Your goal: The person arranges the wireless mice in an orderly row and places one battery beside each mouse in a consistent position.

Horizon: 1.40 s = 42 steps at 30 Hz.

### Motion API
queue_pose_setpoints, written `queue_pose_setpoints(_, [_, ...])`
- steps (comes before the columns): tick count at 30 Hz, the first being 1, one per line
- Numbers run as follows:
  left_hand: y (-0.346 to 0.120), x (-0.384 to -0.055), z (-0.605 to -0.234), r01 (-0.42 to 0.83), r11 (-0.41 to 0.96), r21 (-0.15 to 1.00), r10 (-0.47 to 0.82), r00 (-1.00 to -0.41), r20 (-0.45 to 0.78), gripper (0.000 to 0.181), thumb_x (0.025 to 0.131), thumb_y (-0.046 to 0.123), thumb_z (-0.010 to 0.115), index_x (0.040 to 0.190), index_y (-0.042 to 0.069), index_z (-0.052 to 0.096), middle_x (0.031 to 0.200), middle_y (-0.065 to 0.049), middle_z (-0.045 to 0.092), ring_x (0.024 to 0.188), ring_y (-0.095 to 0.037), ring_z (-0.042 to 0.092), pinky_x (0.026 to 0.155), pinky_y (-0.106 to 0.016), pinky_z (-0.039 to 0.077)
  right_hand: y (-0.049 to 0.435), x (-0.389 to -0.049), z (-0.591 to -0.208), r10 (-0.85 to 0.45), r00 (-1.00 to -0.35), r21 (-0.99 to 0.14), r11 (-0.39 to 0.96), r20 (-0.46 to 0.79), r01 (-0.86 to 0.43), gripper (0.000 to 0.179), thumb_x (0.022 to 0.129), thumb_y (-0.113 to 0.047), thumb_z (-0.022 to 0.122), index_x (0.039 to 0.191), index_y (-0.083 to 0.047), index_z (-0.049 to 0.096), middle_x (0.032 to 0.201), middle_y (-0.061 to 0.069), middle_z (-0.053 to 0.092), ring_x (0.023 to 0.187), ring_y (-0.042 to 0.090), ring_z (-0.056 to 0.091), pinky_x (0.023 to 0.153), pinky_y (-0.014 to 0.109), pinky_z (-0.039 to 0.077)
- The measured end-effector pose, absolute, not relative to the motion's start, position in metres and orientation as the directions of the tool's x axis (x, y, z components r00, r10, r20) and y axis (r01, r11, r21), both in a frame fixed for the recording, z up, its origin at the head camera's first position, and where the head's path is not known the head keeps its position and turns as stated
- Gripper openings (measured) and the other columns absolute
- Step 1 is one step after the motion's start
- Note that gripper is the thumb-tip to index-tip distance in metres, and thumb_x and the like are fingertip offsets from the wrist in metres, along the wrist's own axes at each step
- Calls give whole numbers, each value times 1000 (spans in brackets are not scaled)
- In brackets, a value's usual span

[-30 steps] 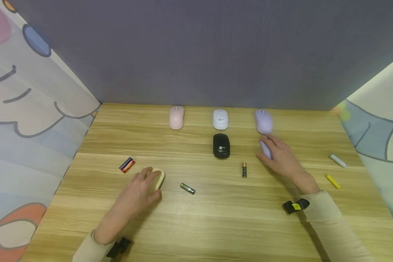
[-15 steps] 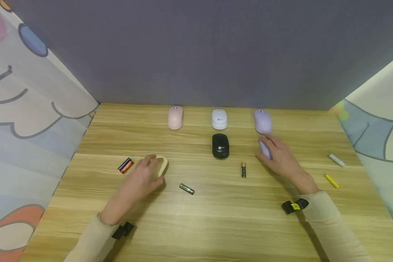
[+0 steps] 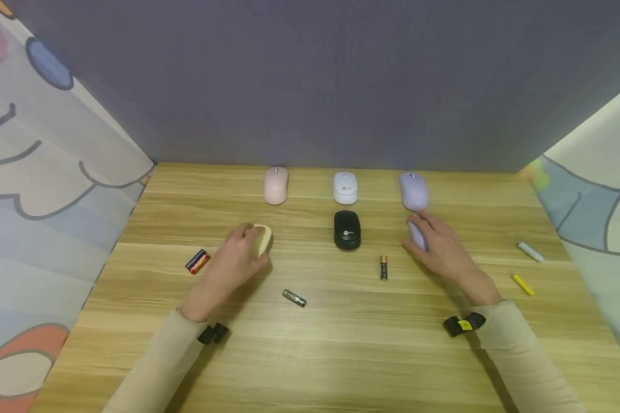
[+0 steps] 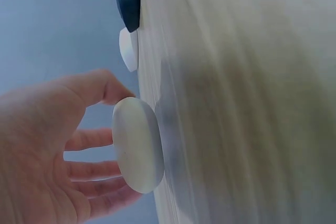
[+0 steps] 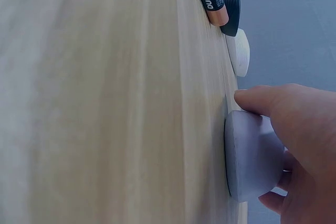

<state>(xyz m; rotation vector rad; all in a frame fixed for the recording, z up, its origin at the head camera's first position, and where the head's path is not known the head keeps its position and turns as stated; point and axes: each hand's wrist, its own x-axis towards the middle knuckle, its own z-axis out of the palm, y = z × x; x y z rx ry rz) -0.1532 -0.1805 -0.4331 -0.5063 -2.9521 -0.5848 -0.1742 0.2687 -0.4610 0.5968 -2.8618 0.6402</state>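
Note:
My left hand (image 3: 232,261) holds a pale yellow computer mouse (image 3: 261,241) by its sides, thumb on one edge and fingers on the other. In the left wrist view this mouse (image 4: 137,145) is slightly above the table, its shadow beside it. On the right, my right hand (image 3: 446,249) grips a lilac mouse (image 3: 417,235) between thumb and fingers; the hand covers part of it. The right wrist view has that mouse (image 5: 254,156) down at the tabletop. Just behind it lies a second lilac mouse (image 3: 414,191).
Pink (image 3: 276,186) and white mice (image 3: 345,188) line the back edge, before a grey panel (image 3: 341,86). A black mouse (image 3: 347,230) lies in front. Around them are a Duracell battery (image 3: 383,268), a green battery (image 3: 294,297), red-and-navy batteries (image 3: 198,261), and white (image 3: 531,252) and yellow batteries (image 3: 523,284).
My left hand has carried the yellow mouse away from me and a little to the right. The right hand has stayed on the lilac mouse.

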Motion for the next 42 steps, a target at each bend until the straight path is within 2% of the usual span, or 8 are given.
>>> queue_pose_setpoints(6, [-173, -167, -432, 304, 885, 353, 282, -953, 112, 59, 85, 16, 79, 136, -6, 59, 134, -34, 58, 108, -49, 65, 81, -54, 63, 269, -175, -461, -341, -916, -380, 835, 211, -398, 61, 92, -18, 75, 143, 6, 51, 146, 35, 48, 132, 55, 46, 106, 72, 38])
queue_pose_setpoints(10, [-170, -177, -433, 271, 890, 366, 260, -962, 81, 59, 86, 18, 78, 137, -5, 58, 136, -33, 57, 114, -51, 63, 88, -57, 60, 269, -175, -461, -337, -921, -386, 837, 195, -388, 61, 93, -19, 75, 143, 6, 51, 147, 34, 47, 133, 55, 45, 106, 73, 38])
queue_pose_setpoints(21, [-158, -193, -439, 249, 888, 387, 225, -969, 106, 59, 88, 20, 75, 137, -7, 58, 135, -34, 58, 116, -52, 62, 97, -60, 56, 269, -176, -462, -344, -913, -376, 834, 218, -404, 61, 92, -17, 76, 142, 7, 51, 145, 35, 48, 132, 54, 46, 105, 72, 39])
queue_pose_setpoints(32, [-149, -202, -440, 228, 897, 378, 186, -972, 143, 56, 87, 18, 75, 134, -7, 59, 129, -34, 60, 111, -50, 64, 91, -58, 58, 268, -176, -464, -346, -906, -368, 831, 243, -417, 61, 90, -16, 77, 141, 8, 52, 143, 34, 50, 130, 54, 48, 105, 71, 40])
queue_pose_setpoints(42, [-146, -208, -441, 194, 902, 385, 166, -981, 105, 56, 87, 19, 76, 134, -6, 58, 132, -35, 59, 113, -51, 63, 92, -59, 58, 268, -176, -464, -350, -904, -371, 828, 244, -421, 61, 90, -17, 77, 141, 8, 52, 144, 35, 49, 130, 55, 47, 107, 71, 38])
